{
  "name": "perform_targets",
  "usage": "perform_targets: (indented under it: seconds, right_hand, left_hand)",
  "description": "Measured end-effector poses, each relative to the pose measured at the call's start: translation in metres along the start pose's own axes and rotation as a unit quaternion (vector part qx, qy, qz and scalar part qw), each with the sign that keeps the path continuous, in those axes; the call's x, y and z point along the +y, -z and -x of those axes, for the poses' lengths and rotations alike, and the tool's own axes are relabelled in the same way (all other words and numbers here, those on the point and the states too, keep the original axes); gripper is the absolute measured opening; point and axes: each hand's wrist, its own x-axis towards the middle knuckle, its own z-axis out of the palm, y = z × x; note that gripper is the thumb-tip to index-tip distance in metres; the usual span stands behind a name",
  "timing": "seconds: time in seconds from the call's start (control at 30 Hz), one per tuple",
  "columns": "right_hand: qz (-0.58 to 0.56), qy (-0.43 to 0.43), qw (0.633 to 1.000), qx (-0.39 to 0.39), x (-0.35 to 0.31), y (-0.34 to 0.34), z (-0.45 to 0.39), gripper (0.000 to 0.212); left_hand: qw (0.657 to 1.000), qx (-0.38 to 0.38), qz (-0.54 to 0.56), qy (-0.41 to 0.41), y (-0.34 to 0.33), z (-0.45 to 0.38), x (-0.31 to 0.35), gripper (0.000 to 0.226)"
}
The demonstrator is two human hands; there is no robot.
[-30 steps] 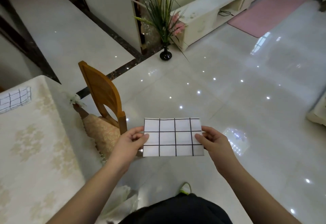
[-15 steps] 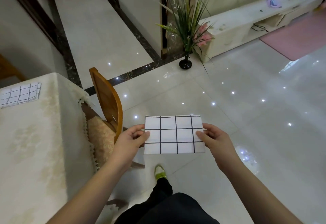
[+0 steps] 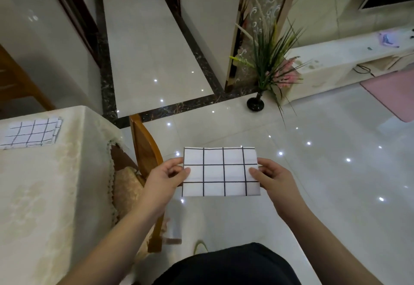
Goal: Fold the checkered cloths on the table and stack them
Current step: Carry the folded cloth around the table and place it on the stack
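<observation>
Above the glossy tiled floor, well off the surface, a folded checkered cloth is held flat between both hands. The left hand pinches the cloth's left edge, thumb on top and fingers underneath; the right hand is clamped on the right edge in the same way. Neither hand holds anything else.

Judging by its compact shape, the folding of this piece looks finished, so the step in hand is most likely carrying it to the stack. A second folded cloth already lies on the surface at the far left, near the back corner, well apart from the one in the hands. The next move calls for swinging left past the wooden chair that stands between the person and the surface, then lowering the held piece squarely onto the 1 already lying there, with edges lined up so the pile stays neat. Keeping both pinches firm should stop the layers from sliding open on the way.

The held cloth is white with thin dark grid lines, showing 3 rows of squares. It is a tidy rectangle, taut and nearly level, with a crisp top edge and no visible sag.
</observation>
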Motion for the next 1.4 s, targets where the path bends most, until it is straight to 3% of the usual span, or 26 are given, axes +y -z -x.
perform_targets:
  seconds: [0.37,0.8,1.07,1.4]
  right_hand:
    - [0.033,-0.022,0.997,-0.071,-0.032,-0.012,-0.140,0.022]
    - [0.083,-0.004,0.973,-0.215,-0.096,-0.026,-0.325,0.022]
    - [0.133,0.004,0.953,-0.272,-0.118,-0.082,-0.392,0.025]
    - [0.182,0.009,0.925,-0.335,-0.155,-0.197,-0.458,0.025]
  left_hand:
    - [0.997,0.075,0.014,-0.017,-0.014,-0.095,0.034,0.030]
    - [0.979,0.200,0.009,0.020,-0.049,-0.195,0.095,0.035]
    - [0.967,0.241,0.084,0.017,-0.023,-0.240,0.108,0.027]
    - [0.947,0.279,0.157,0.026,0.060,-0.318,0.107,0.029]
